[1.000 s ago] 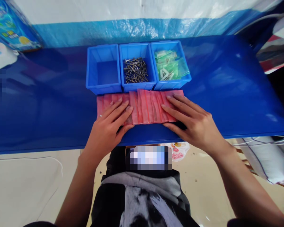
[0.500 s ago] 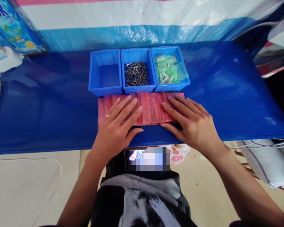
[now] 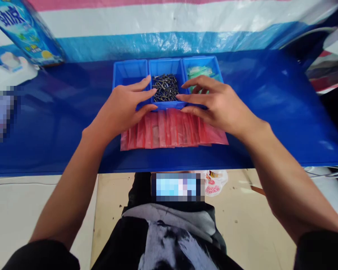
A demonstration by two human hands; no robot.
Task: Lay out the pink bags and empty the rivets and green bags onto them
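Rivets (image 3: 166, 88), slim and shiny, lie heaped in the smooth plastic middle bin (image 3: 169, 106). Both hands have just lifted off the crinkled pink bags (image 3: 169, 131), leaving that overlapping row mostly uncovered on the glossy counter (image 3: 45, 150). Left hand (image 3: 126, 103) and right hand (image 3: 218, 101) now flank the bin, fingers loosely spread; whether they touch it, I can't tell.
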